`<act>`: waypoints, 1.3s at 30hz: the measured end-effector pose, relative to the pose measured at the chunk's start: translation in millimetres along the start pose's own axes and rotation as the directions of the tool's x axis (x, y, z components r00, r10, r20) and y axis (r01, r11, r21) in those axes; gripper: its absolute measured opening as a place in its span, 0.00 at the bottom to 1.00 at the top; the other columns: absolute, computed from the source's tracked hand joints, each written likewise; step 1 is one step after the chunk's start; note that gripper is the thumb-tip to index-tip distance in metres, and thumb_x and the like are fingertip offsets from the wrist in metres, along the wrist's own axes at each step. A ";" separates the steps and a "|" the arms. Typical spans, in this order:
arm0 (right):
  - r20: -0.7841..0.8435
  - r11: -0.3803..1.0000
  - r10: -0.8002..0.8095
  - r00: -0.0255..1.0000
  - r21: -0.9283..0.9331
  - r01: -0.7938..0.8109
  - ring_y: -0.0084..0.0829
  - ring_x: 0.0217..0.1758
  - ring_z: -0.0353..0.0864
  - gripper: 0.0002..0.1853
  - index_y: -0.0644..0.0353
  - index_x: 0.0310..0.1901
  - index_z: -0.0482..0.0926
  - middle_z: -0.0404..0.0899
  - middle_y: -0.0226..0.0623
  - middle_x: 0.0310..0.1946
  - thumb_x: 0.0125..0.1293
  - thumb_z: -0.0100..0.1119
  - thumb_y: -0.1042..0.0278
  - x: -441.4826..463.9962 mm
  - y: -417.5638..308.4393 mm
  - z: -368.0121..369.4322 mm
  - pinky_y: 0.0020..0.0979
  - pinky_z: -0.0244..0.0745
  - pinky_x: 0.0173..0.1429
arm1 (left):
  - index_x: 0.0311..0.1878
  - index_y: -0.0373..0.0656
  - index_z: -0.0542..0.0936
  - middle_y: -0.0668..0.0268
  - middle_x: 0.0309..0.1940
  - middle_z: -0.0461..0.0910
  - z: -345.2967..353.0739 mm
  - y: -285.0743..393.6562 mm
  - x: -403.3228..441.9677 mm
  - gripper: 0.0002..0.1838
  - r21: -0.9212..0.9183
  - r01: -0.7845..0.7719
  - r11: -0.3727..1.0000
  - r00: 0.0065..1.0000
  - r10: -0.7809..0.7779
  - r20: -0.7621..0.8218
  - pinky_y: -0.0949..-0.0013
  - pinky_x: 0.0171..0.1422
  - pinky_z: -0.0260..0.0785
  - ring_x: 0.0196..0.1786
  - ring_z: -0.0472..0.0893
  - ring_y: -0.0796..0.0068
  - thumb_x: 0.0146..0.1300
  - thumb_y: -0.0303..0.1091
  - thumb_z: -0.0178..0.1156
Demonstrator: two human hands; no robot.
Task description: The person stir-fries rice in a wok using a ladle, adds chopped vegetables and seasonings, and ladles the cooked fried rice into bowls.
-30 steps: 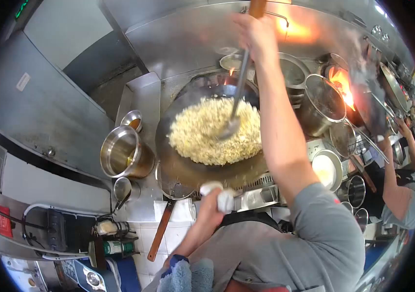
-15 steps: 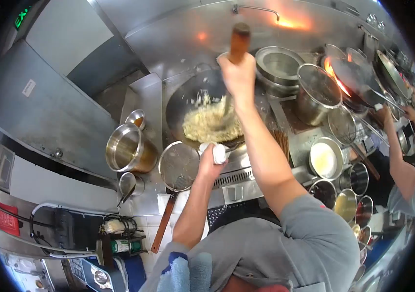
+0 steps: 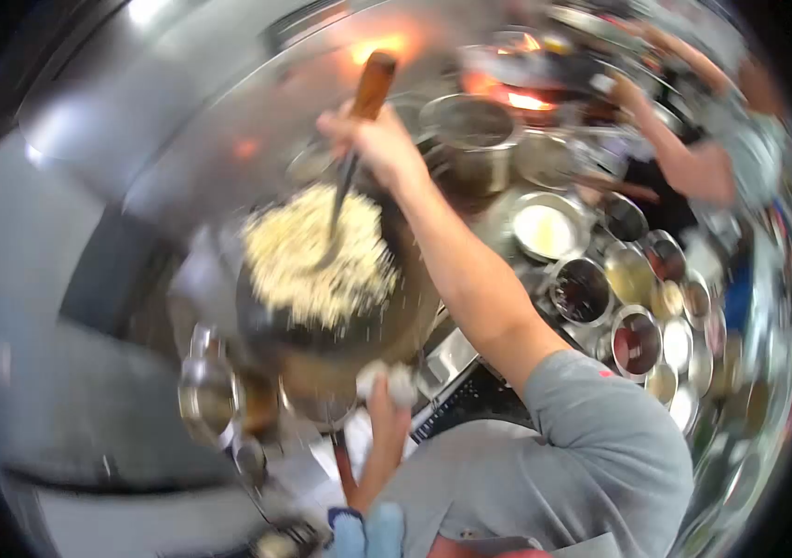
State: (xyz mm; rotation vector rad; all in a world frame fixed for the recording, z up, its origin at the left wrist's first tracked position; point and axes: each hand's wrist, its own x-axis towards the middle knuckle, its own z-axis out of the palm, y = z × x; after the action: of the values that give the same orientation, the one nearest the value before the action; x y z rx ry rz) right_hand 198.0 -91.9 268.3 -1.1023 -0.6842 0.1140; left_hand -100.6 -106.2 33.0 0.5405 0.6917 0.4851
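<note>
My right hand [image 3: 373, 139] grips the wooden handle of a wok ladle [image 3: 348, 177] above the wok. Its metal shaft slants down, and its head is partly sunk in the food. Pale yellow shreds or grains of food [image 3: 303, 251] lie heaped and spread in the dark wok [image 3: 270, 325], some of them in the air near its front side; blur hides their exact kind. My left hand [image 3: 387, 423] is closed on a folded white cloth [image 3: 389, 383] at the wok's near edge. What the cloth covers is hidden.
Metal pots [image 3: 208, 400] and a round strainer [image 3: 317, 405] stand left of my left hand. On the right are a deep pot [image 3: 470, 153], a pan of pale liquid [image 3: 547, 231] and several seasoning bowls [image 3: 636, 344]. A co-worker's arm [image 3: 666, 139] reaches over a flaming burner [image 3: 526, 98].
The view has swung, shifting the surroundings. The food, gathered low in the wok before, is now spread and partly tossed up. Both hands keep their holds.
</note>
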 end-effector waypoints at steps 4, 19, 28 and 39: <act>0.191 0.951 -0.052 0.980 -0.292 0.107 0.31 0.37 0.78 0.21 0.63 0.37 0.80 0.79 0.37 0.30 0.54 0.64 0.50 -130.2 -17.9 -74.8 0.33 0.73 0.43 | 0.48 0.43 0.71 0.61 0.38 0.77 -17.5 54.0 23.8 0.15 0.194 -0.084 0.978 0.977 0.043 0.207 0.64 0.36 0.76 0.36 0.78 0.65 0.63 0.42 0.50; -0.922 0.878 -0.107 -0.371 0.087 -0.470 0.33 0.24 0.81 0.10 0.64 0.40 0.76 0.79 0.42 0.26 0.56 0.52 0.73 -783.4 -147.7 -260.1 0.30 0.73 0.20 | 0.49 0.40 0.74 0.57 0.42 0.76 81.4 13.8 98.7 0.22 0.603 -0.009 0.797 0.943 -0.193 0.270 0.62 0.39 0.73 0.42 0.76 0.59 0.55 0.44 0.58; -0.525 0.998 -0.055 -0.849 -0.022 -0.052 0.29 0.18 0.75 0.19 0.57 0.36 0.73 0.75 0.39 0.20 0.50 0.65 0.52 -1022.3 -264.9 -380.5 0.27 0.67 0.17 | 0.49 0.40 0.75 0.57 0.40 0.77 64.3 53.3 70.2 0.24 0.480 0.094 0.872 0.983 -0.156 0.091 0.61 0.40 0.74 0.39 0.78 0.60 0.54 0.46 0.61; -0.553 0.783 -0.617 -0.560 -0.500 -0.370 0.25 0.27 0.74 0.07 0.60 0.34 0.74 0.74 0.33 0.29 0.55 0.58 0.70 -985.9 -303.4 -354.1 0.24 0.69 0.25 | 0.35 0.53 0.75 0.69 0.25 0.76 22.2 90.2 141.2 0.24 0.364 0.319 0.875 0.947 -0.308 -0.089 0.74 0.16 0.67 0.24 0.76 0.73 0.53 0.65 0.51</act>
State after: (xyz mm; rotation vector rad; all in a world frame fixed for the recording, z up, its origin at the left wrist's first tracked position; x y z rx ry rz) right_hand -457.3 -916.3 -15.4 -1.0222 1.1718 -1.6121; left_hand -11.5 37.3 37.1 0.7645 0.8890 0.0502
